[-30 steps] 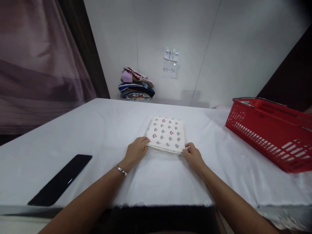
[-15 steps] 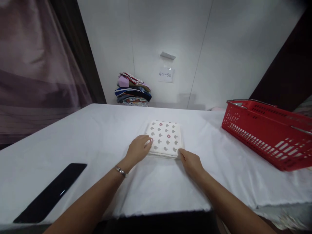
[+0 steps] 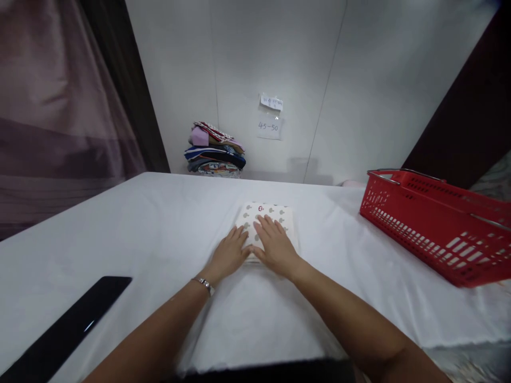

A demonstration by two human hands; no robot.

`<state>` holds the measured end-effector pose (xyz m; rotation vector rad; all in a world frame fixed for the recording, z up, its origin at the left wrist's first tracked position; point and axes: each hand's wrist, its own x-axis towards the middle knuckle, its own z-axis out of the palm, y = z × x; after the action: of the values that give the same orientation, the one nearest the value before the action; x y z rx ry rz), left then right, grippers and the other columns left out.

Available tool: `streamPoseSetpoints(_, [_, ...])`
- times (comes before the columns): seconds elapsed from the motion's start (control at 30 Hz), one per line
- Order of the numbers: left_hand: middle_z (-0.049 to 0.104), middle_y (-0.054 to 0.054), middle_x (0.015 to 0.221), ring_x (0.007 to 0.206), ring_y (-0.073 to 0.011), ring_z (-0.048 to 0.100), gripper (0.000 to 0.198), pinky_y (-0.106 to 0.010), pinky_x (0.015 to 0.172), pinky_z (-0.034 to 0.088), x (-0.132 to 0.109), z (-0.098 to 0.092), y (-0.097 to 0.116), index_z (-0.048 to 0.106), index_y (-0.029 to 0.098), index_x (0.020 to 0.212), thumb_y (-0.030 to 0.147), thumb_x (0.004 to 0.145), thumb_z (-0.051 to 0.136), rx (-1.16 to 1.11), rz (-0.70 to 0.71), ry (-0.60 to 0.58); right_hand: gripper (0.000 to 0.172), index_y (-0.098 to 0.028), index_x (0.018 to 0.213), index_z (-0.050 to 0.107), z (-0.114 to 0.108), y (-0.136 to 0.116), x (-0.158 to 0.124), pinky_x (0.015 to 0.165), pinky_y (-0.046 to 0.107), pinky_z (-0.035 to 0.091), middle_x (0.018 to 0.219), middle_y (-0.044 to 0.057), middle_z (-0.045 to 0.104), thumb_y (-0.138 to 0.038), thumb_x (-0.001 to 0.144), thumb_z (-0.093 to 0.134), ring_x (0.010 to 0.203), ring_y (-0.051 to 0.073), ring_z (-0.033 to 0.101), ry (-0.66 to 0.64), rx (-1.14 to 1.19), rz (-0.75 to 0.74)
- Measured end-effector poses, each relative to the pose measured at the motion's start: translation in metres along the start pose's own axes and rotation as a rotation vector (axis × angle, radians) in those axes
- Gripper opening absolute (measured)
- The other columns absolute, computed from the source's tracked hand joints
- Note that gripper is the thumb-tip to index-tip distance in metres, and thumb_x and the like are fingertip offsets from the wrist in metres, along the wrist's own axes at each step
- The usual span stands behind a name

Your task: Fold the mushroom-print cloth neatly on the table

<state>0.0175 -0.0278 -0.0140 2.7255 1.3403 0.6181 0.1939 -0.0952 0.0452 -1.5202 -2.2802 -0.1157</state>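
A folded white cloth [image 3: 275, 215] printed with grey and red mushrooms lies in the middle of the white-covered table [image 3: 151, 223]. My right hand [image 3: 273, 246] rests flat on top of it, fingers stretched out and together. My left hand [image 3: 231, 251] lies at the cloth's near left edge, fingers extended and touching the fabric. A metal bracelet [image 3: 205, 285] circles my left wrist. Both hands hide the cloth's near half.
A red plastic basket [image 3: 435, 223] stands on the table at the right. A stack of folded clothes [image 3: 214, 151] sits by the wall at the back. A dark phone [image 3: 64, 332] lies at the near left edge. Paper labels [image 3: 270, 118] hang on the wall.
My right hand moved from the cloth's near right corner onto its top. My left hand slid slightly in along the left edge. The view shifted a little.
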Motion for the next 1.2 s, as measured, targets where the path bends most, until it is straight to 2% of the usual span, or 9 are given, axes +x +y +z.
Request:
streamPoseSetpoints(0.1, [0.034,-0.010,0.143,0.135,-0.0238,0.022,0.045,-0.041,0.104,0.031,-0.003,-0.001,-0.001,0.043,0.019,0.128,0.041,0.090,0.036,0.021,-0.014,-0.010,0.066,-0.012,0.139,0.031,0.022,0.030,0.004,0.107,0.045,0.014,0.146,0.014,0.027,-0.054,0.088,0.031,0.136,0.027,0.015,-0.168,-0.038,0.264])
streamPoseSetpoints(0.17, [0.033,-0.008,0.144,0.135,-0.0230,0.021,0.045,-0.040,0.103,0.031,-0.006,-0.001,-0.001,0.042,0.020,0.130,0.041,0.090,0.035,0.013,-0.021,-0.018,0.067,-0.012,0.139,0.031,0.034,0.048,-0.001,0.107,0.043,0.013,0.147,0.012,0.027,-0.057,0.089,0.027,0.136,0.026,0.016,-0.202,-0.051,0.329])
streamPoseSetpoints(0.37, [0.030,-0.010,0.145,0.135,-0.0282,0.022,0.045,-0.051,0.101,0.028,0.010,-0.016,0.010,0.045,0.022,0.128,0.041,0.088,0.038,-0.001,-0.136,-0.165,0.066,-0.015,0.139,0.034,0.042,0.054,-0.008,0.107,0.041,0.012,0.146,0.011,0.029,-0.057,0.089,0.025,0.135,0.026,0.020,-0.156,-0.056,0.324])
streamPoseSetpoints(0.47, [0.030,-0.012,0.145,0.135,-0.0296,0.021,0.047,-0.054,0.102,0.023,0.032,-0.019,0.015,0.046,0.021,0.126,0.045,0.087,0.038,0.045,-0.147,-0.134,0.062,-0.014,0.137,0.037,0.040,0.051,-0.008,0.107,0.041,0.014,0.144,0.011,0.033,-0.054,0.090,0.027,0.133,0.026,0.024,-0.116,-0.047,0.315])
streamPoseSetpoints(0.67, [0.026,-0.013,0.146,0.135,-0.0303,0.020,0.053,-0.047,0.101,0.029,0.047,0.005,0.005,0.041,0.015,0.130,0.046,0.087,0.037,0.077,-0.136,-0.096,0.055,-0.013,0.135,0.040,0.035,0.049,-0.011,0.107,0.041,0.017,0.140,0.011,0.040,-0.045,0.091,0.029,0.131,0.026,0.029,-0.139,-0.009,0.275])
streamPoseSetpoints(0.77, [0.025,-0.012,0.147,0.135,-0.0301,0.020,0.051,-0.047,0.101,0.030,0.043,0.011,0.001,0.040,0.017,0.130,0.045,0.087,0.038,0.061,-0.129,-0.073,0.058,-0.012,0.134,0.041,0.023,0.051,0.009,0.107,0.042,0.017,0.141,0.013,0.038,-0.048,0.089,0.033,0.132,0.028,0.028,-0.158,0.006,0.273])
streamPoseSetpoints(0.9, [0.018,-0.010,0.149,0.136,-0.0283,0.016,0.053,-0.046,0.099,0.033,0.042,0.005,0.004,0.037,0.018,0.133,0.046,0.088,0.035,0.012,-0.174,-0.127,0.063,-0.010,0.138,0.032,0.016,0.071,0.052,0.107,0.040,0.014,0.148,0.014,0.022,-0.050,0.090,0.031,0.137,0.026,0.014,-0.057,-0.028,0.270])
streamPoseSetpoints(1.07, [0.014,-0.006,0.151,0.138,-0.0247,0.009,0.056,-0.043,0.101,0.033,0.037,0.000,0.004,0.031,0.019,0.136,0.048,0.088,0.030,-0.040,-0.194,-0.186,0.064,-0.009,0.138,0.030,0.046,0.113,0.069,0.106,0.043,0.013,0.148,0.013,0.020,-0.051,0.089,0.028,0.137,0.025,0.011,-0.237,-0.061,0.473])
streamPoseSetpoints(1.2, [0.011,-0.004,0.151,0.138,-0.0260,0.007,0.059,-0.047,0.104,0.027,0.041,-0.003,0.003,0.030,0.021,0.137,0.052,0.087,0.029,-0.046,-0.222,-0.258,0.068,-0.009,0.140,0.026,0.066,0.126,0.063,0.106,0.044,0.014,0.149,0.013,0.019,-0.053,0.089,0.025,0.137,0.024,0.009,-0.245,-0.068,0.491])
